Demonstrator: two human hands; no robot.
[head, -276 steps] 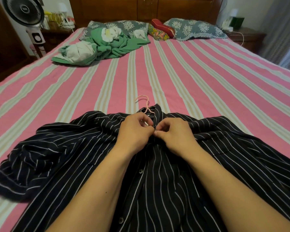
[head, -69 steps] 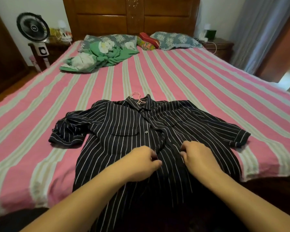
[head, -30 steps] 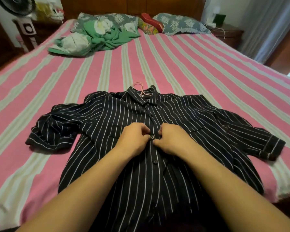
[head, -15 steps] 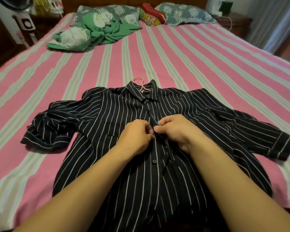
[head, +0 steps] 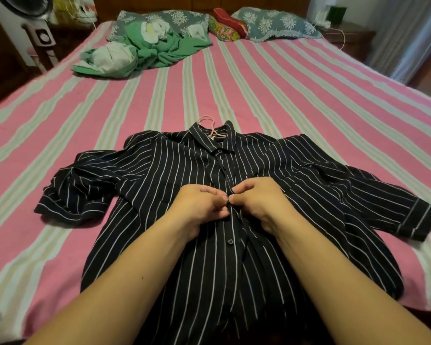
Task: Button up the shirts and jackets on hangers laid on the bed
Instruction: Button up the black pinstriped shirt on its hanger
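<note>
Hands pinching the striped shirt (head: 159, 170) placket at frame centre.
Left hand (head: 199, 205) and right hand (head: 256, 197) are sitting slightly lower than before, fingers curling on the black, white-lined cloth.

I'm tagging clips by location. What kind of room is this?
Most likely a home bedroom: a bed with a striped sheet, pillows against a wooden headboard, and a nightstand beside it. Both hands work on a shirt laid on the bed.
</note>
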